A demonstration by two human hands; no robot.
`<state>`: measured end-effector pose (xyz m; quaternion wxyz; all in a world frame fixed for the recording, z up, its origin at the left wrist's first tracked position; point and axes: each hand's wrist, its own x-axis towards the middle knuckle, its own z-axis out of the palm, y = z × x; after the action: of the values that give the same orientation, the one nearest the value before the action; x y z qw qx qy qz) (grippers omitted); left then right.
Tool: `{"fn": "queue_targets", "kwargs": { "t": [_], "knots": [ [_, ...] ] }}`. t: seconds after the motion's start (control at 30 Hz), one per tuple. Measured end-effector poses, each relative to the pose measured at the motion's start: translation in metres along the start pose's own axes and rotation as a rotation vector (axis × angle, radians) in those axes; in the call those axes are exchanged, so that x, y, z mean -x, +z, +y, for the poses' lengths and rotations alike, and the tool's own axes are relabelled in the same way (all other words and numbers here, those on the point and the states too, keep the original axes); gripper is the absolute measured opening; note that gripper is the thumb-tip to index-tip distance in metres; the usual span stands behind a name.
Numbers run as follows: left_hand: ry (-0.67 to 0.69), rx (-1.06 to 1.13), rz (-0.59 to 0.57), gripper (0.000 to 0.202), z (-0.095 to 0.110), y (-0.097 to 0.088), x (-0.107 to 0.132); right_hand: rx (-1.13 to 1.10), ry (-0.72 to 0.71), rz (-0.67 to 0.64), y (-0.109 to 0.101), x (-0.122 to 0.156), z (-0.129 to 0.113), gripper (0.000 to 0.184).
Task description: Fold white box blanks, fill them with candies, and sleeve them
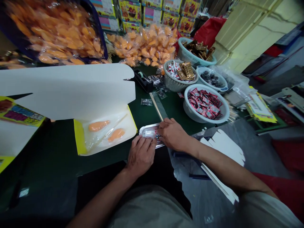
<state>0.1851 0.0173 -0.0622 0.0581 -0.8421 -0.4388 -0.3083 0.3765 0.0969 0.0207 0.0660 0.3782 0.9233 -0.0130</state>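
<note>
My left hand (140,155) and my right hand (173,134) both rest on a small foil tray (148,130) at the front edge of the dark green table (59,164). Fingers of both hands curl over the tray, which holds small red-wrapped packets. Just left of it lies an open yellow-edged box (82,141) with two orange sachets (98,125) and a clear-wrapped stick inside; its white lid (71,90) stands folded back.
Bowls stand to the right: red packets (205,103), dark sweets (212,79), gold and white wrappers (180,73), brown wrappers (197,49). Piles of orange sachets (144,44) lie behind, a tape dispenser (143,79) and wooden sticks (156,106) between. Flat white cartons (223,148) lie at my right.
</note>
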Motion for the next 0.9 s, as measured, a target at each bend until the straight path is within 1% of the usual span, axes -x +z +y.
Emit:
{"fn": "queue_targets", "kwargs": {
  "t": [0.07,0.13,0.23,0.3,0.37,0.43,0.5,0.57,0.6,0.67,0.73,0.83,0.9],
  "knots": [
    [-0.005,-0.025,-0.033,0.035,0.001,-0.001,-0.002,0.0,0.002,0.0,-0.002,0.003,0.004,0.015],
    [0.0,-0.044,-0.056,0.034,0.001,-0.002,-0.005,-0.049,0.025,0.029,-0.006,0.003,0.01,0.017],
    [0.014,-0.059,-0.066,0.029,0.0,-0.002,-0.007,-0.152,0.116,0.146,-0.015,-0.012,0.024,0.024],
    [0.02,-0.066,-0.063,0.027,0.0,-0.002,-0.007,-0.182,0.173,0.222,-0.019,-0.033,0.033,0.027],
    [0.023,-0.075,-0.07,0.027,-0.001,-0.001,-0.007,-0.17,0.174,0.263,-0.018,-0.063,0.041,0.03],
    [0.026,-0.081,-0.093,0.027,-0.001,0.0,-0.006,-0.136,0.172,0.263,-0.013,-0.096,0.048,0.036],
    [0.03,-0.082,-0.116,0.027,0.0,-0.001,-0.006,-0.121,0.196,0.238,-0.004,-0.124,0.053,0.036],
    [0.028,-0.077,-0.127,0.027,0.0,-0.002,-0.006,-0.128,0.23,0.218,0.003,-0.141,0.059,0.031],
    [0.024,-0.074,-0.129,0.026,0.0,-0.002,-0.006,-0.134,0.239,0.221,0.005,-0.144,0.062,0.03],
    [0.02,-0.063,-0.13,0.023,0.0,-0.003,-0.006,-0.136,0.24,0.243,0.003,-0.136,0.068,0.032],
    [0.021,-0.051,-0.12,0.021,0.0,-0.003,-0.006,-0.172,0.196,0.297,-0.003,-0.11,0.072,0.034],
    [0.031,-0.031,-0.084,0.021,-0.002,-0.003,-0.006,-0.275,0.056,0.384,-0.015,-0.051,0.068,0.035],
    [0.039,-0.021,-0.065,0.022,-0.004,-0.003,-0.006,-0.306,-0.042,0.367,-0.018,-0.011,0.059,0.034]
  ]
}}
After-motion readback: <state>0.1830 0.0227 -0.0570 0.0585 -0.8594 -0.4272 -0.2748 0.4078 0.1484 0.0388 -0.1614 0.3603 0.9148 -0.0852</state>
